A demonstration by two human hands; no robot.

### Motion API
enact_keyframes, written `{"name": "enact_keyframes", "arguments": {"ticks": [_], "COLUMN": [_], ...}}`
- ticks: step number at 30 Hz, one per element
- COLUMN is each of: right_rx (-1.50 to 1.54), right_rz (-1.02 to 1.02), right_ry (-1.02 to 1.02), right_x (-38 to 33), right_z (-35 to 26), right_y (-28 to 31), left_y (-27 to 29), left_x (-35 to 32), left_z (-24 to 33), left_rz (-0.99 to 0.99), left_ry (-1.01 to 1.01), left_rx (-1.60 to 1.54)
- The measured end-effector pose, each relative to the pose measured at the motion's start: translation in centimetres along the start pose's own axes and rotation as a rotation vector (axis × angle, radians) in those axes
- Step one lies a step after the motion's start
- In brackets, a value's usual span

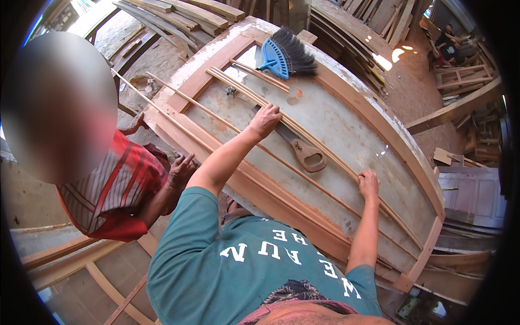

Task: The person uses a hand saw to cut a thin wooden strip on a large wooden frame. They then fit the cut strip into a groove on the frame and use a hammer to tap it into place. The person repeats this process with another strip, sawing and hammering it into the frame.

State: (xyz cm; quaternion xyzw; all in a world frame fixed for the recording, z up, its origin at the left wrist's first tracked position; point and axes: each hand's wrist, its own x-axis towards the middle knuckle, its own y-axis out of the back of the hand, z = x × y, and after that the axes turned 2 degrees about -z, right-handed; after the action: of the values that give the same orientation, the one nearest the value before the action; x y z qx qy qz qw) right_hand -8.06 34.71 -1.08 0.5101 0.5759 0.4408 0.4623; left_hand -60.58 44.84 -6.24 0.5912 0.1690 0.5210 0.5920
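Observation:
My left hand (265, 120) is closed around a bundle of thin wooden strips (324, 150) that runs diagonally across a large wooden frame. Farther right along the same strips, my right hand (369, 183) pinches them with bent fingers. Under the bundle, a handsaw (309, 156) with a brown handle lies on the frame's grey inner panel (346, 122); my left hand and the strips hide part of its blade. A single strip (287, 166) crosses the panel nearer to me. Another long strip (168, 116) lies along the near side of the wooden frame (184, 96).
A blue broom head (275, 58) with black bristles rests at the frame's far edge, beside short strips (260, 75). At left, a person in a red striped shirt (116, 184) has a hand (183, 167) by the frame. Stacked boards (189, 16) lie beyond.

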Motion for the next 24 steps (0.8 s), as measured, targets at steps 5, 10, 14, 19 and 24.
{"name": "enact_keyframes", "arguments": {"ticks": [5,10,14,19,24], "right_rx": [-0.04,0.004,0.124,0.056,0.277], "right_rz": [-0.024,0.057,0.131,0.204,0.245], "right_ry": [-0.074,-0.086,-0.041,0.008,0.125], "right_x": [-0.5,-1.4,-2.7,-3.8,-3.5], "right_z": [0.6,0.3,-1.5,-3.5,-13.8], "right_y": [0.4,-0.4,-1.0,-2.2,4.2], "left_y": [0.2,0.0,-0.1,0.3,5.1], "left_x": [0.8,0.9,0.7,0.9,-1.1], "left_z": [1.4,1.4,1.4,2.1,7.6], "left_rz": [-0.087,-0.078,-0.046,-0.127,0.051], "left_ry": [-0.045,-0.067,-0.063,-0.005,0.192], "left_rx": [0.008,-0.015,-0.047,-0.079,-0.21]}}
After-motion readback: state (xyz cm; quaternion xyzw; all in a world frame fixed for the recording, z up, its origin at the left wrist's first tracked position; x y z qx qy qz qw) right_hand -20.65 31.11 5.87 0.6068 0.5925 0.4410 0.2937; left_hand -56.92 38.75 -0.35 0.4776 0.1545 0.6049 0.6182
